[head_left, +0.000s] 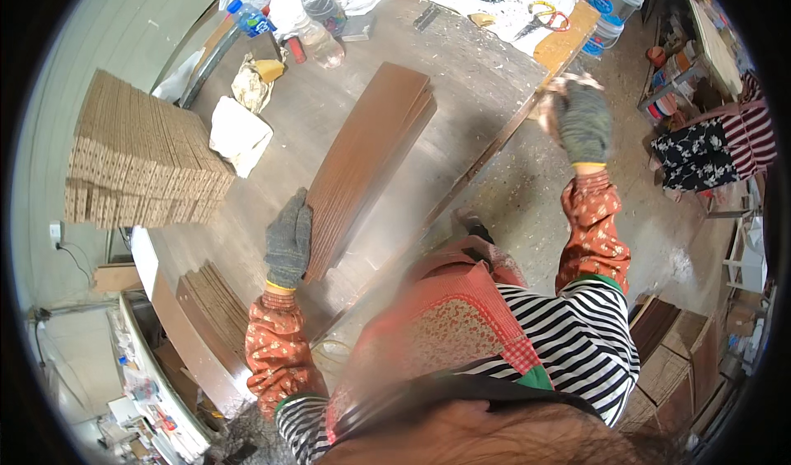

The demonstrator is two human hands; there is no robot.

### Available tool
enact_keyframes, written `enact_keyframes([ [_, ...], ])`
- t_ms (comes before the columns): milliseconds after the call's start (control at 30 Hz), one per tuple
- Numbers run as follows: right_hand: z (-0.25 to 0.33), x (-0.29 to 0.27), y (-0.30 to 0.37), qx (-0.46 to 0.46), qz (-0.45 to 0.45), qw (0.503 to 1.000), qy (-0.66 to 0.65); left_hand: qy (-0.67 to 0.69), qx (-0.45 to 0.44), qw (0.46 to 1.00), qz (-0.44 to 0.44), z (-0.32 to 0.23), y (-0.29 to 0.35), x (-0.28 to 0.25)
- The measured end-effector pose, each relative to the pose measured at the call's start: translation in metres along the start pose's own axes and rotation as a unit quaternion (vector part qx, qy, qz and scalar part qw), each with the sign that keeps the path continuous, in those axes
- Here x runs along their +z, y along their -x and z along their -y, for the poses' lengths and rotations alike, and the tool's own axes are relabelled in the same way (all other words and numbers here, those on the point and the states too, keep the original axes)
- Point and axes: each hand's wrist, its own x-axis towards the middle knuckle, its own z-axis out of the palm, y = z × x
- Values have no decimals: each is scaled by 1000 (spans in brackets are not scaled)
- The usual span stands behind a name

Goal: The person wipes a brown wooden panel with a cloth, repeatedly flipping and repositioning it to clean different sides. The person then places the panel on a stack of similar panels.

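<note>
A short stack of long brown wood-grain boards [362, 152] lies aslant on the worktable [470, 78]. My left hand [288, 238], in a grey knit glove, rests against the near left end of the stack, its fingers stretched out along the edge and not wrapped round a board. Out past the table's right edge is my right hand [582, 123], gloved the same way and smeared by motion. It is closed on a crumpled pale pinkish cloth [554, 111], partly hidden by the glove.
Tall stacked particleboard strips [140, 160] stand at the left, with more boards [210, 308] below them. Bottles [321, 45], crumpled wrappings and a white cloth [239, 135] lie along the table's far left side. Scissors [548, 20] and jars sit at the far end, near paint buckets [614, 0].
</note>
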Motion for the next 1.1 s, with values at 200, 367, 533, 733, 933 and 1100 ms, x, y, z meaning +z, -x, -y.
enact_keyframes([
  [200, 91, 24, 0, 82, 176, 951, -241, -149, 83, 985, -4, 3, -2, -7],
  [367, 40, 42, -41, 162, 229, 925, -256, -221, 56, 972, 48, -1, 2, -17],
  [533, 5, 46, -97, 32, 54, 992, -110, -241, 0, 970, 41, -50, -9, -26],
  [733, 74, 118, -136, -222, 17, 959, -174, -290, -26, 955, 56, -101, -42, 24],
  [933, 33, 131, -121, -156, 72, 932, -320, -328, -77, 941, 3, -103, -39, 55],
  [1100, 20, 78, -136, 167, 219, 350, -895, -342, -125, 931, 26, -120, -37, 64],
])
